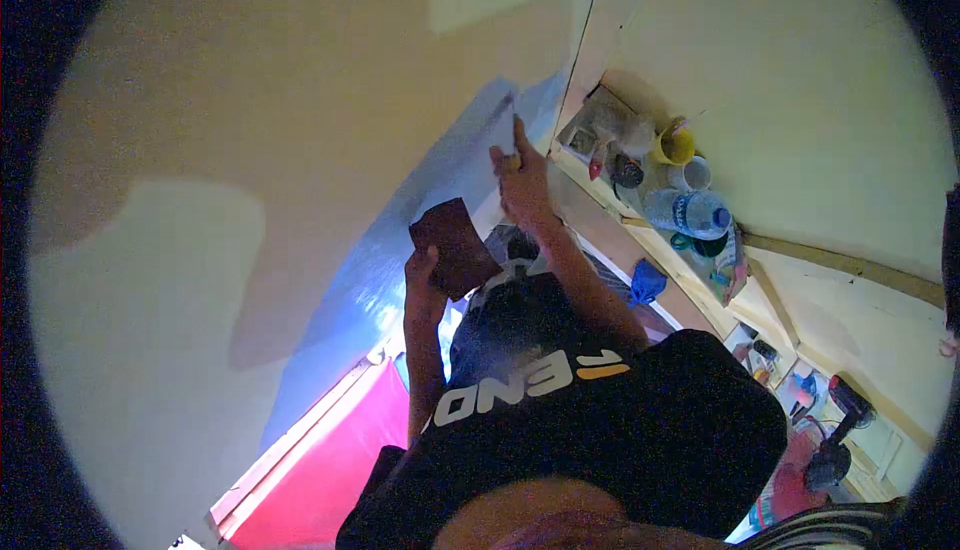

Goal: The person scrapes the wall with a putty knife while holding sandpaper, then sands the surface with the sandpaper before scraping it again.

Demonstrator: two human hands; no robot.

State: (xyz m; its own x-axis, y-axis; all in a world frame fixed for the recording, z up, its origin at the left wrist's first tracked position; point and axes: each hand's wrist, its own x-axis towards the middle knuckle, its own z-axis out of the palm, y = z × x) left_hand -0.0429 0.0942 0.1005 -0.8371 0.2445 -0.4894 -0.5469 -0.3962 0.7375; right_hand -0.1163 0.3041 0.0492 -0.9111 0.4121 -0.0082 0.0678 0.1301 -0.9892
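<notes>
My left hand (424,280) grips a dark brown, slightly bent sheet (452,248) that looks like sandpaper, thumb lying across its face. To the right and farther forward, my right hand (523,185) reaches up close to the wall (340,110). Its index finger is stretched out and the other fingers are partly bent, with nothing visible in them. A bluish, lit band (430,175) runs along the wall behind both hands, and a small dark shadow shows just beyond the fingertip.
Right of my right hand, a ledge (655,225) carries a water bottle (685,212), a yellow cup (676,145), a white cup (690,173) and other small items. A blue bag (647,282) hangs below it. A pink panel (325,460) stands lower left; a fan (840,430) is lower right.
</notes>
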